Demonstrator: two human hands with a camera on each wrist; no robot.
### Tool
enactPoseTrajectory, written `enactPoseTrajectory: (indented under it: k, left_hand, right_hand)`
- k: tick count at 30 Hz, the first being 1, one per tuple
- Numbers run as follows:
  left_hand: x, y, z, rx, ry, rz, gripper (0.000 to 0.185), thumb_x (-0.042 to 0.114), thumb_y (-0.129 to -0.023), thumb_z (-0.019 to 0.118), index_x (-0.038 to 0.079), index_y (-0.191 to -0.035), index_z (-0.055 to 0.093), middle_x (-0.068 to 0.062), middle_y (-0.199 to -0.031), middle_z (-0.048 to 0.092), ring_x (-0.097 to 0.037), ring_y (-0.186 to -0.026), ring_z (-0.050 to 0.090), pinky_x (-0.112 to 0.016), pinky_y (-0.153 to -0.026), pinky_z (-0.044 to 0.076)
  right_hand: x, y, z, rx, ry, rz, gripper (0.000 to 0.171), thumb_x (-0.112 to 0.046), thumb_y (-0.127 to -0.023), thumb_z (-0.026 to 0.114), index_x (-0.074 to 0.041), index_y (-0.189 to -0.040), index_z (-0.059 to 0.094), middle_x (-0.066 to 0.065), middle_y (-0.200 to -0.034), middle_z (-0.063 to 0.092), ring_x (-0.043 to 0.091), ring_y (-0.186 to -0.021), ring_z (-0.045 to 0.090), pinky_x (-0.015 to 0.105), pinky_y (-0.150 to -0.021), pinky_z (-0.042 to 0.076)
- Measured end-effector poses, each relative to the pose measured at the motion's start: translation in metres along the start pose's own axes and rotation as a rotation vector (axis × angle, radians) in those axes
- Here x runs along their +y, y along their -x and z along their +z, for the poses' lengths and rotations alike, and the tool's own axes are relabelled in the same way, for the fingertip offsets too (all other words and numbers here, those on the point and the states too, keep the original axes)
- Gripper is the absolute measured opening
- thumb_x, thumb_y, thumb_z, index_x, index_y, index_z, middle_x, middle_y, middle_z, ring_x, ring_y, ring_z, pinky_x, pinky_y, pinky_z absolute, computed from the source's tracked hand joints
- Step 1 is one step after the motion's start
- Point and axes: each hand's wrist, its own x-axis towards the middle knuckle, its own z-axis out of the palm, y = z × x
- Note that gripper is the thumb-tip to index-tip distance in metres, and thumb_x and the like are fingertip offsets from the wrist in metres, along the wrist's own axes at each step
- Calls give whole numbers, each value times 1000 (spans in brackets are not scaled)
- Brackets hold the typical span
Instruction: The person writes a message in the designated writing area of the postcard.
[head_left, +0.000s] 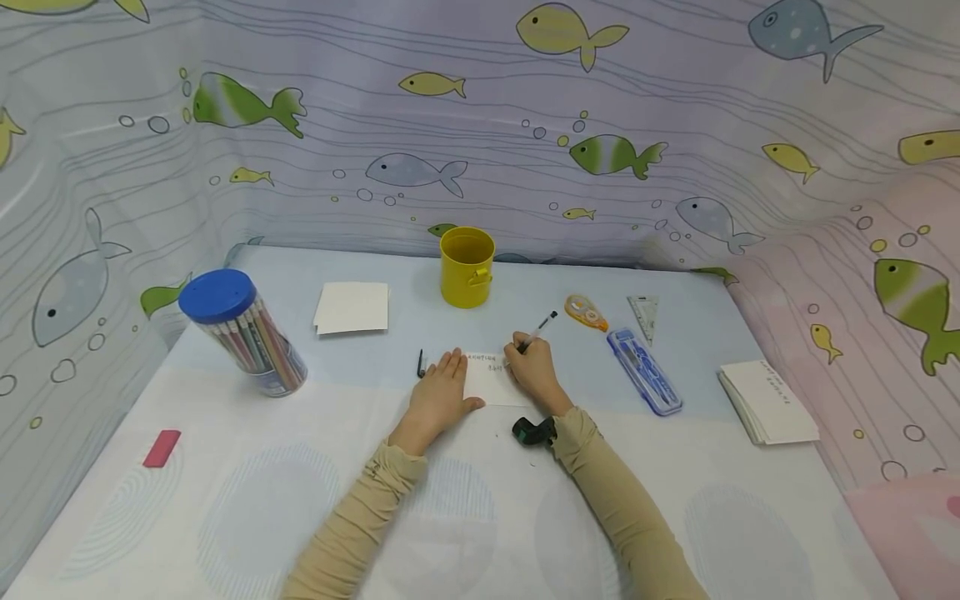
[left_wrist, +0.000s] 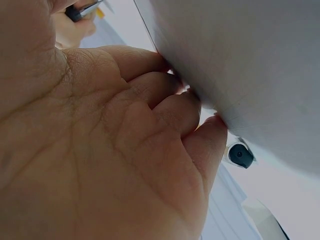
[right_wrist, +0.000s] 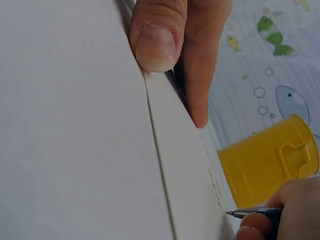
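A white card [head_left: 491,390] with lines of small handwriting along its top lies on the table between my hands. My left hand [head_left: 438,393] rests on its left side, fingers extended and thumb held out along the lower edge. My right hand [head_left: 534,372] pinches a pen [head_left: 543,325] over the card's upper right. In the right wrist view, the pen's metal tip [right_wrist: 242,212] is close to the written lines, and the left thumb [right_wrist: 156,47] presses at the paper. Just left of my left fingers lies a small black item [head_left: 421,364], partly covered by the hand.
A yellow bucket [head_left: 467,271] stands behind the card. Blank cards [head_left: 352,308], a blue-lidded jar of pencils [head_left: 255,342] and a red block [head_left: 162,448] are leftward. Rightward lie correction tape [head_left: 585,312], a set square [head_left: 644,315], a blue case [head_left: 643,371] and stacked written cards [head_left: 768,404].
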Motion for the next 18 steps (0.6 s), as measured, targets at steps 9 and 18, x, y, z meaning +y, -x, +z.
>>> enactPoseTrajectory:
  k: [9, 18]
  left_hand:
    - [0, 0, 1, 1, 6, -3, 83, 48, -92, 59, -7, -148, 30, -22, -158, 25, -35, -148, 24, -48, -120, 26]
    - [1, 1, 1, 5, 4, -1, 83, 47, -92, 60, -7, -148, 31, -22, -157, 26, -35, -147, 25, -48, -120, 27]
  right_hand:
    - [-2, 0, -1, -22, 24, 18, 40, -6, -93, 46, -15, -57, 31, -6, -40, 35, 7, -35, 32, 19, -37, 22]
    - [-1, 1, -1, -30, 45, 8, 41, -6, -92, 47, -15, -56, 32, -5, -41, 35, 6, -35, 32, 18, -37, 22]
